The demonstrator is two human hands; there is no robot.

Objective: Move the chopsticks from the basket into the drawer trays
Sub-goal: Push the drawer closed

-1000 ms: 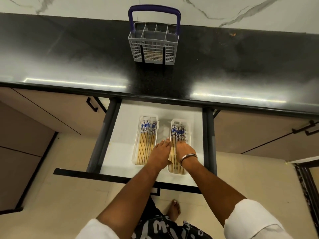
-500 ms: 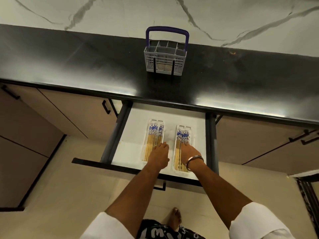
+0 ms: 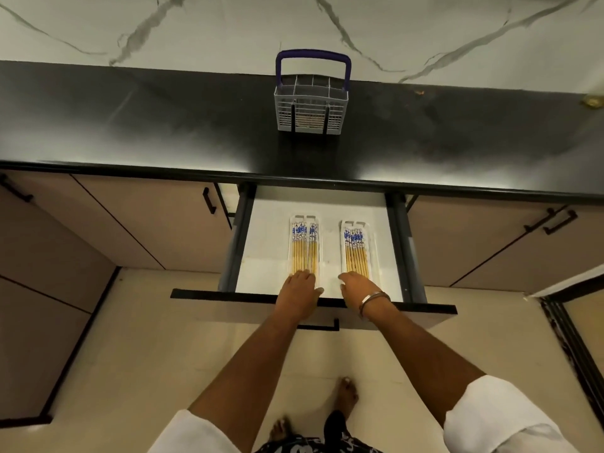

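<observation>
Chopsticks (image 3: 302,253): I log two sets, both lying flat in clear trays inside the open drawer (image 3: 390,276), which I take as my landmark.

Item 1, left tray (image 3: 290,246), left of the drawer's middle. Sticks lie side by side, blue-patterned heads toward the drawer's back, plain pale ends toward its front lip. My left hand (image 3: 299,287) rests on the plain ends with fingers laid out flat, gripping nothing.

Item 2, right tray (image 3: 372,250), right of the drawer's middle, apart from the first tray. A second set of chopsticks (image 3: 356,253) lies the same way round. My right hand (image 3: 356,286), bangle (image 3: 374,300) at the wrist, lies over the front ends with fingers loosely spread; I see nothing pinched in it.

Item 3, basket (image 3: 312,106), on the black desk (image 3: 130,125) behind the drawer, blue handle upright. I cannot tell whether any sticks remain inside; something pale shows through the mesh.

Handling notes, my judgement: light, stiff, thin rods, probably smooth-finished and inclined to roll or splay when nudged. They look sturdy enough, though the trays seem thin and might slide on the drawer floor. I would take a bundle around its middle with fingers and thumb so it stays balanced, and square the ends with a flat palm against the tray's front wall.
</observation>
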